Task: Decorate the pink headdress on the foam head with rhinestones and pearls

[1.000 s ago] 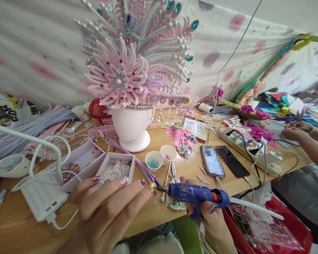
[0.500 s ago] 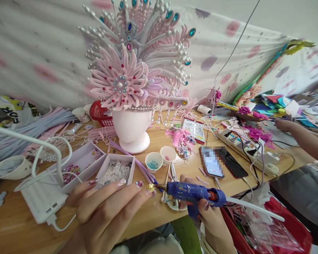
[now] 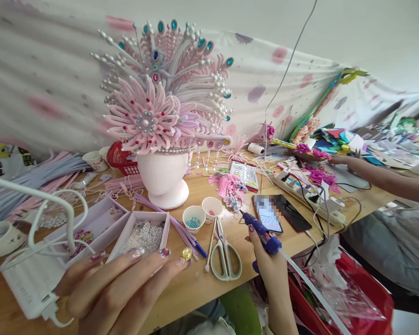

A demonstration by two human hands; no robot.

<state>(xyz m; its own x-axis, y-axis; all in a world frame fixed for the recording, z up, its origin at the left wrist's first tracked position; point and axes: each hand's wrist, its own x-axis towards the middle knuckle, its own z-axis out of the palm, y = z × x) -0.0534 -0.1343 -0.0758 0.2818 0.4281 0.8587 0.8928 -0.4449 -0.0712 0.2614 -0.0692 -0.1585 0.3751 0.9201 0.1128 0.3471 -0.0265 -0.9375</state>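
Now, close to the front edge of the table (image 3: 198,286), a small gold ornament (image 3: 186,253) is pinched at the fingertips of the left hand (image 3: 118,288). A blue glue gun (image 3: 263,231) is gripped in the closed right hand (image 3: 268,265), just right of the scissors (image 3: 225,255).

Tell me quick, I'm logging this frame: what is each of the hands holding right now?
Left hand: closed, pinching a small gold bead at its fingertips.
Right hand: closed around the blue glue gun.
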